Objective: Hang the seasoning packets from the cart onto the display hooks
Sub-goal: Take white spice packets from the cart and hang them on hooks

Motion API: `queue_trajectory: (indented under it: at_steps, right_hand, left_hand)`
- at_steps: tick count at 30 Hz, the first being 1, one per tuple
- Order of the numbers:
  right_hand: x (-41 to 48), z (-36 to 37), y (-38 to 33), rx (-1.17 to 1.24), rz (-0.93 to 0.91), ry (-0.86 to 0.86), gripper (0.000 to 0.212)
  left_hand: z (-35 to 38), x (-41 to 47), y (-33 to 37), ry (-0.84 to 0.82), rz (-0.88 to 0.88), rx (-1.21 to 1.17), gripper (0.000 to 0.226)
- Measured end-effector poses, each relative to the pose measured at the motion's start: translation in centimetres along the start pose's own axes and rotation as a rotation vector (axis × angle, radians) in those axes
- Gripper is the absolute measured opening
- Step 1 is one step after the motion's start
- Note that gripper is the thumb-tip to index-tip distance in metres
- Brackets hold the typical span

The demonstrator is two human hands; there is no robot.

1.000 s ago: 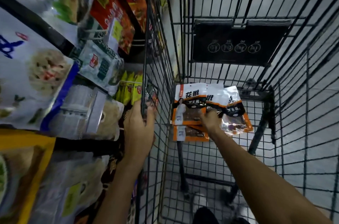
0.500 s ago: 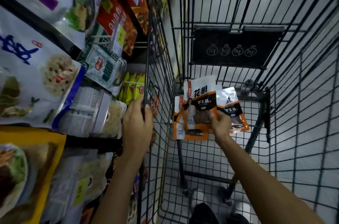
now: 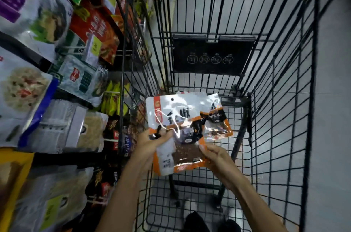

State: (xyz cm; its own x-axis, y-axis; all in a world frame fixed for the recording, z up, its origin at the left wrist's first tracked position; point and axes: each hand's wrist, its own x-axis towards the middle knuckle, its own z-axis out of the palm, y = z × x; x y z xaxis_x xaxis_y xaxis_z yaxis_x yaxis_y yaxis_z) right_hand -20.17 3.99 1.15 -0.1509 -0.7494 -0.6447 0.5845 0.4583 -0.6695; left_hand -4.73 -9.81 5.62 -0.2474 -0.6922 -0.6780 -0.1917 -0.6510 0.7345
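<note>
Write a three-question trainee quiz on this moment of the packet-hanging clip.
1. True or false: the left hand and the right hand both hold the packets.
2. Where are the packets relative to the cart? A) lying on its floor; B) held up over it; C) hung on a hook.
3. Fill in: the shelf stock is on the person's ____ side.

Key: 1 true; 2 B; 3 left.
</note>
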Motion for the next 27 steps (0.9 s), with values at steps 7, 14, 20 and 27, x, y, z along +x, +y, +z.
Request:
queue_trajectory:
  at_steps: [7,14,20,27]
  right_hand:
    - [9.5,-6.5,0.1,-0.542,-0.196,0.634,0.014]
    - [15.1,-9.1,1.9,-0.793,-0.133,0.684,0.028]
    - [15.4,-8.0,2.4,-0.732,-0.010,0.855,0.063]
    - [14.9,-7.2,1.8,-0.437,0.111,0.692,0.034]
  left_hand:
    - [-0.7,4.0,-3.3,0.221,0.091,0.171,0.022]
    - [1.9,5.6,-4.6,0.201,0.087,0.122,0.019]
    - [2.0,5.2,-4.7,0.212,0.052,0.112,0.028]
    - [0.9,4.5,-4.2,0.184,0.025,0.120,0.017]
